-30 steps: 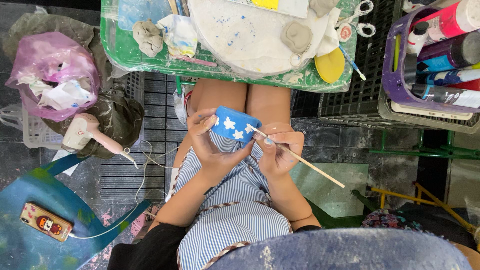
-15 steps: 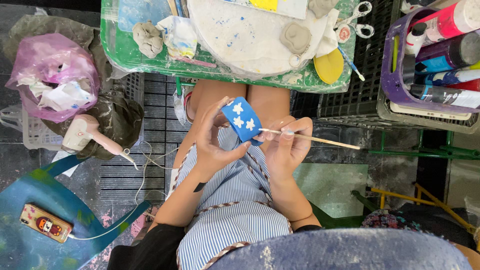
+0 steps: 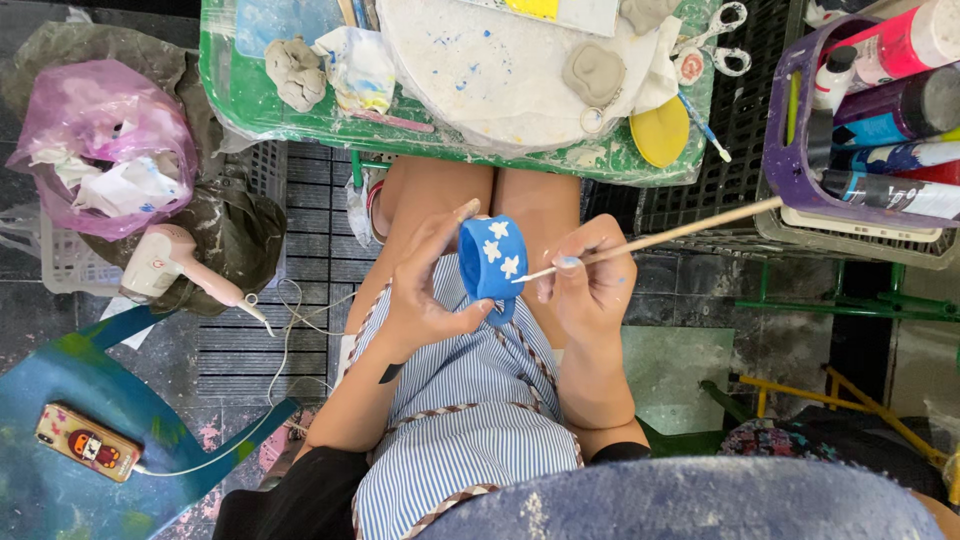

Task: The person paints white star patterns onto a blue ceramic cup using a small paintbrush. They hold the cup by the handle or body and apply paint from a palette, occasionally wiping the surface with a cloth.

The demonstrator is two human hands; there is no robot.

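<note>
Blue cup (image 3: 492,262) with white flowers: clasped in left hand (image 3: 425,295) over the lap, its far side hidden. Right hand (image 3: 590,290) pinches a thin brush (image 3: 660,238), tip at the cup.

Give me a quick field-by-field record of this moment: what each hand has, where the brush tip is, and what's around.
left hand: grips a blue cup with white flowers, tilted on its side over the lap
right hand: holds a thin brush
brush tip: at the cup's painted side, by a flower
tray: green, ahead of the knees, with clay lumps and scissors
crate: purple, paint bottles inside
hair dryer: pink, on the floor
</note>
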